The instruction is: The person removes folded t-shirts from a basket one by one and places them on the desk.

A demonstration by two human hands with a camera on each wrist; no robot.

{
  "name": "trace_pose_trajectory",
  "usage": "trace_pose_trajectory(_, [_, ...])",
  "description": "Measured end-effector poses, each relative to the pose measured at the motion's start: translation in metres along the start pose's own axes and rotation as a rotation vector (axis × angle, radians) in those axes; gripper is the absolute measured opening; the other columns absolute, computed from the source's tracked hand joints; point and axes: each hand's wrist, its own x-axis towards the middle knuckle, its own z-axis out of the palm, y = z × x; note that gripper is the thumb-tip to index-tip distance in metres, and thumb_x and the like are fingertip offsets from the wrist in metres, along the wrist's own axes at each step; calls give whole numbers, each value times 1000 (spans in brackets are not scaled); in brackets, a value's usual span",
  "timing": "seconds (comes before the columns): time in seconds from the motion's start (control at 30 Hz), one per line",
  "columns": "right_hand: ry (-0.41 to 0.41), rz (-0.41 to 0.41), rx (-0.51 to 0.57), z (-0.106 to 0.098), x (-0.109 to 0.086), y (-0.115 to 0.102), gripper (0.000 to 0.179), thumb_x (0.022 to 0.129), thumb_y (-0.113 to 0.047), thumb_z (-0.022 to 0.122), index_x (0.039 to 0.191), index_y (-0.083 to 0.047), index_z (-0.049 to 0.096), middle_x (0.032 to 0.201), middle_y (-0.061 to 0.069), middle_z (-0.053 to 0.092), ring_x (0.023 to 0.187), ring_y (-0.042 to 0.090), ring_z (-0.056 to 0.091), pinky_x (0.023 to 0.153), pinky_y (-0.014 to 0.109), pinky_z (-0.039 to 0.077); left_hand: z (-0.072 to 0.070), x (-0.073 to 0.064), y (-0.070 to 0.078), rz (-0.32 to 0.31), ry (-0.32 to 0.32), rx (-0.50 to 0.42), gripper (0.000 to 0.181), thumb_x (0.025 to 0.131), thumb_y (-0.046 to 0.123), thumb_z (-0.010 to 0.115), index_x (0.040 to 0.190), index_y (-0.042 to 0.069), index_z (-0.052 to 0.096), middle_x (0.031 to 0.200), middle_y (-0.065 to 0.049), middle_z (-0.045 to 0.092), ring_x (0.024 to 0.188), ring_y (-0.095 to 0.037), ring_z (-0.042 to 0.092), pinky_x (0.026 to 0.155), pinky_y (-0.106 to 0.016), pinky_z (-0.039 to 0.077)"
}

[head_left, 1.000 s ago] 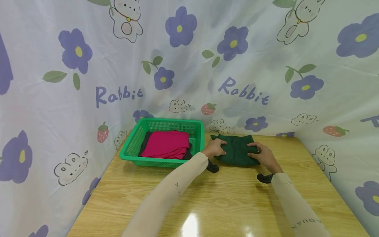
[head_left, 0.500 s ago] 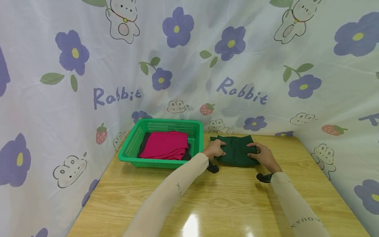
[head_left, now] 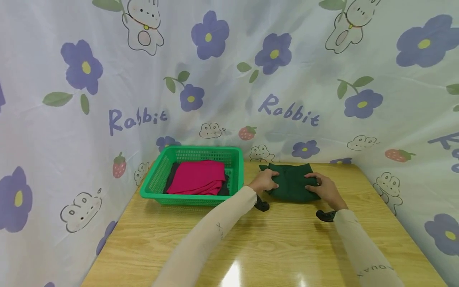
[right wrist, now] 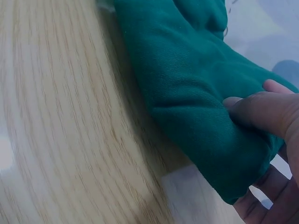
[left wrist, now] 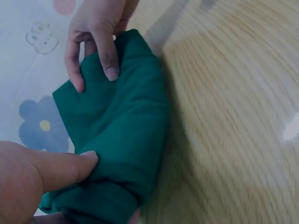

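Note:
A folded dark green cloth [head_left: 292,181] lies at the back of the wooden table, right of the basket. My left hand [head_left: 264,180] grips its left end, the thumb [left wrist: 74,170] on top and the other fingers mostly hidden under the fabric. At the opposite end, my right hand [head_left: 325,191] pinches the edge; in the right wrist view the thumb [right wrist: 261,109] presses the top while fingers curl beneath. The cloth [left wrist: 121,112] bulges in soft folds between the hands, one corner pointing toward the wall sheet.
Close to my left hand stands a green plastic basket [head_left: 241,171] holding folded magenta cloth [head_left: 197,175] over dark grey cloth [head_left: 170,177]. A patterned sheet [head_left: 229,87] hangs behind the table [head_left: 279,239]. Black wrist mounts [head_left: 325,215] sit below both hands.
Both hands and the green cloth have shifted slightly to the right, away from the basket. The head view has turned a little, and the grips look the same.

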Motion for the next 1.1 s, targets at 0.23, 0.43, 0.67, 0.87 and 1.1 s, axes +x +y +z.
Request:
trace_pose_trajectory(0.23, [12,13,-8,-8,-5,7,47,98,-22,74,142,-14,60,138,31,48,119,47,50,89,54,51,10,4,3,7,2,-6,56,99,5,69,152,11,53,157,-12,46,138,-31,50,100,-37,53])
trace_pose_trajectory(0.43, [39,5,-26,-13,-7,14,46,97,-22,76,140,-13,62,99,14,51,83,28,43,70,35,43,19,9,2,30,-8,-34,56,99,5,69,152,11,52,158,-11,46,139,-31,50,100,-37,53])
trace_pose_trajectory(0.67, [48,12,-35,-18,-10,15,44,97,-22,76,137,-10,62,83,6,37,80,27,44,66,34,41,26,13,2,43,-11,-100,56,99,4,69,152,10,52,159,-10,44,141,-30,47,102,-37,52])
trace_pose_trajectory(0.87, [34,48,-42,-22,-13,16,47,97,-23,76,139,-10,61,98,10,44,105,35,49,80,40,47,31,15,0,47,-17,-165,55,100,3,67,152,11,52,160,-11,41,114,-22,66,81,-28,53])
trace_pose_trajectory(1.1, [35,65,-42,-25,-15,16,47,98,-20,75,141,-8,60,124,24,51,107,38,50,85,47,49,35,19,-2,41,-16,-195,55,100,2,67,152,10,52,161,-12,41,64,-9,55,67,-26,44])
